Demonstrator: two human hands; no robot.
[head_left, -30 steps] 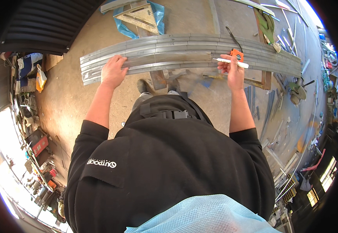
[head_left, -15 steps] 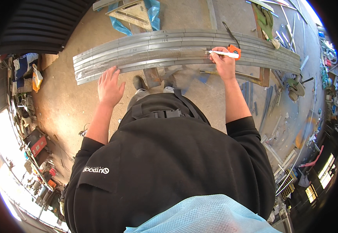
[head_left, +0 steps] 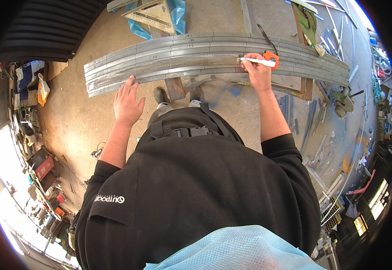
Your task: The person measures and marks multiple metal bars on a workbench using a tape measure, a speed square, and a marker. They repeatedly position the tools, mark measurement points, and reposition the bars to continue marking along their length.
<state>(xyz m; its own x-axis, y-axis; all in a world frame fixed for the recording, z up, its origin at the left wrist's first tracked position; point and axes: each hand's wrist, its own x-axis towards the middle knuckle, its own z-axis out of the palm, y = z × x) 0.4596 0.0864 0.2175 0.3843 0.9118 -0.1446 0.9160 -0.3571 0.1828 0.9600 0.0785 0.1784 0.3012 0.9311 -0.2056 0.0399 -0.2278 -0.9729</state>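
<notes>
Marking is judged to be the step in hand; a white marker pen is being gripped in the right hand, fingers closed around it, tip being pressed toward the stack of long grey metal strips; the strips are being carried side by side on a low support above the concrete floor, right in front of the person's boots; an orange tape measure is lying on the strips, just beside the pen; the left hand is being held wide and flat, fingertips touching the near edge of the strips toward their left end, nothing being held; next move is judged to call for the pen tip being kept steady on the strip while the left hand is bracing the stack; containers: none are being shown clearly near the hands; a blue plastic sheet with a metal triangle frame is lying beyond the strips; clutter at the left edge is too small to be told apart.
</notes>
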